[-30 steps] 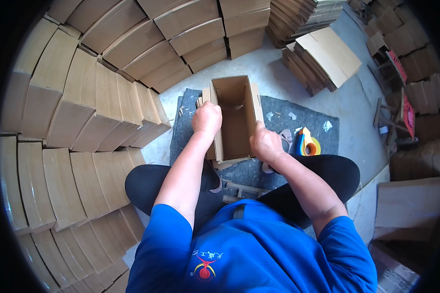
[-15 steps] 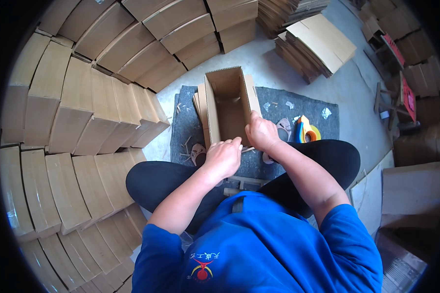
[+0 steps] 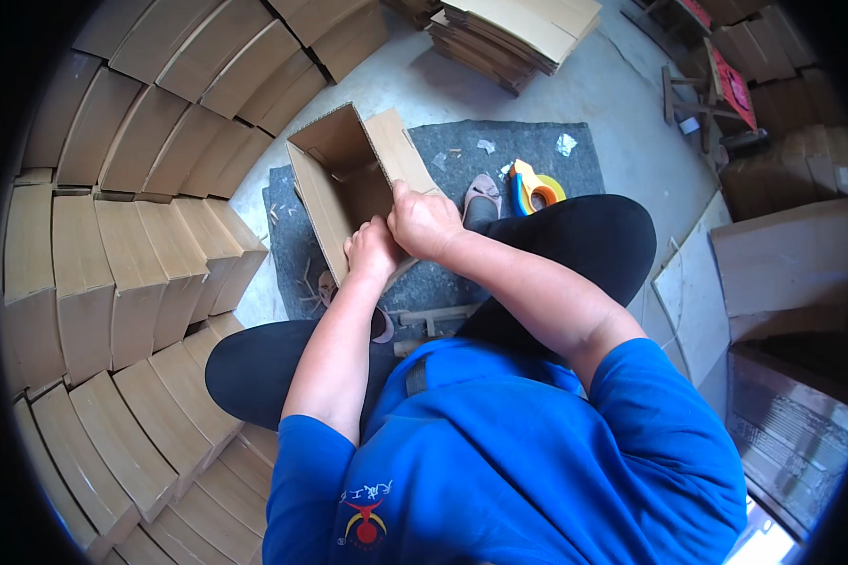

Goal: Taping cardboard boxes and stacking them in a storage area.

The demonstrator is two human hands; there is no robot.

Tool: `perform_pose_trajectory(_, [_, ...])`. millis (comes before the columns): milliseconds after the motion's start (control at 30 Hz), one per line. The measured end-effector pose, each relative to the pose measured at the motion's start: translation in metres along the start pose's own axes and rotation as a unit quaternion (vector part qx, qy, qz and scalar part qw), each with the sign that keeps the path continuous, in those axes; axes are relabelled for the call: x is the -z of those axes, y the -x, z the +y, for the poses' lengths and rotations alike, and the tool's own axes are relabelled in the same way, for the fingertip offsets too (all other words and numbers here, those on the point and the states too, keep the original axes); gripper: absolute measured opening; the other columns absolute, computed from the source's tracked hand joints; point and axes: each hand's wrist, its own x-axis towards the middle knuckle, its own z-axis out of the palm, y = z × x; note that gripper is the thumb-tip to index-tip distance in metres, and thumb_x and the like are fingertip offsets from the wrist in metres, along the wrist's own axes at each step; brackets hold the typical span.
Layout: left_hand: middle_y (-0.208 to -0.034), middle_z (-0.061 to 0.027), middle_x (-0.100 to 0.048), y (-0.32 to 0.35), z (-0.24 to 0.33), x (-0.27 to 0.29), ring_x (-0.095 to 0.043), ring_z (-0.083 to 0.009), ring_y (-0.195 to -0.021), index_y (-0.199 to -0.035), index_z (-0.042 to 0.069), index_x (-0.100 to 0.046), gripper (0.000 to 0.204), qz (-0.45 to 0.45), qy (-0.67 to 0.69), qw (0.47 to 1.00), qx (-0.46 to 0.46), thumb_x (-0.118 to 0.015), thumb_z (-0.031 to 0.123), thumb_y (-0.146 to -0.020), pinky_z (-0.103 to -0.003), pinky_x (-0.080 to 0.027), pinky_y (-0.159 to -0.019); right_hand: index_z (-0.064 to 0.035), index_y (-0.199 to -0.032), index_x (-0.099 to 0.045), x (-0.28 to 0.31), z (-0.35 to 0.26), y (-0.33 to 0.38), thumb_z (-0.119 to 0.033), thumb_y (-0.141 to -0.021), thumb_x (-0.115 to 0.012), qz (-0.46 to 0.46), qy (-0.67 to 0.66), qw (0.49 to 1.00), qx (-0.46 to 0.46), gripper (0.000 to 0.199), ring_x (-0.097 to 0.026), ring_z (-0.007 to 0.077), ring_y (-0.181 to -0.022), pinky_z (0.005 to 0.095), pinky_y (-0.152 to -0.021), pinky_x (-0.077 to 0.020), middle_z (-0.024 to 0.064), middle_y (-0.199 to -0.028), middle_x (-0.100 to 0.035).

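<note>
Left hand (image 3: 371, 249) and right hand (image 3: 427, 222) pinch the upward-open box (image 3: 323, 202), long axis pointing far-left.

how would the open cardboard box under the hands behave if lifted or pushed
The open cardboard box is probably light for its size: its walls look thin and no contents show. Corrugated edges suggest fairly stiff walls, though the outward-folded flap likely bends easily.
</note>
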Motion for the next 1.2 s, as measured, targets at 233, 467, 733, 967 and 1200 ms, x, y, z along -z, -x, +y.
perform_pose_trajectory(233, [-0.116, -0.0128, -0.061, -0.043, 0.016, 0.067, -0.057, -0.0320, -0.116, -0.111, 0.009, -0.068, 0.026, 0.104, -0.110, 0.985, -0.082, -0.062, 0.017, -0.087, -0.048, -0.046, -0.095, 0.0008, -0.126, -0.047, -0.002, 0.002, 0.005, -0.020, -0.091, -0.049, -0.014, 0.011, 1.000, -0.017, 0.042, -0.068, 0.0443, -0.081, 0.0530, -0.078, -0.0535, 0.0280, -0.084, -0.068])
perform_pose_trajectory(467, [-0.148, -0.0150, -0.041, -0.082, 0.014, 0.093, -0.030, -0.0322, -0.144, -0.145, 0.005, -0.038, 0.072, 0.269, -0.077, 0.955, -0.099, -0.067, 0.013, -0.079, -0.048, -0.019, -0.121, 0.0005, -0.132, -0.045, -0.003, -0.001, 0.003, -0.020, -0.092, -0.049, -0.032, 0.017, 0.999, -0.015, 0.045, -0.068, 0.0432, -0.080, 0.0514, -0.077, -0.0539, 0.0270, -0.086, -0.069])
perform_pose_trajectory(733, [-0.166, -0.0097, -0.002, -0.069, 0.006, 0.048, -0.003, -0.0286, -0.153, -0.157, 0.013, -0.019, 0.085, 0.032, -0.059, 0.998, 0.002, -0.065, 0.020, -0.085, -0.043, -0.007, -0.124, 0.0030, -0.124, -0.049, -0.004, -0.007, -0.001, -0.019, -0.087, -0.054, -0.028, 0.057, 0.998, -0.004, 0.043, -0.070, 0.0397, -0.074, 0.0505, -0.071, -0.0557, 0.0233, -0.084, -0.070])
perform_pose_trajectory(967, [-0.128, -0.0148, -0.057, -0.028, -0.002, 0.085, -0.053, -0.0327, -0.119, -0.128, 0.007, -0.056, 0.046, 0.281, 0.055, 0.940, -0.184, -0.059, 0.008, -0.082, -0.044, -0.040, -0.102, 0.0021, -0.136, -0.043, 0.000, 0.008, -0.004, -0.019, -0.090, -0.053, -0.016, 0.065, 0.998, -0.012, 0.052, -0.069, 0.0404, -0.078, 0.0489, -0.073, -0.0551, 0.0244, -0.086, -0.070])
perform_pose_trajectory(1200, [-0.157, -0.0253, -0.024, 0.001, -0.036, 0.045, -0.023, -0.0338, -0.148, -0.153, -0.002, -0.019, 0.074, 0.259, 0.499, 0.824, -0.076, -0.058, 0.028, -0.098, -0.039, -0.019, -0.120, 0.0014, -0.142, -0.038, -0.021, -0.020, 0.003, -0.022, -0.088, -0.057, 0.010, 0.153, 0.987, 0.058, 0.062, -0.056, 0.0330, -0.117, 0.0475, -0.094, -0.0477, 0.0218, -0.132, -0.054])
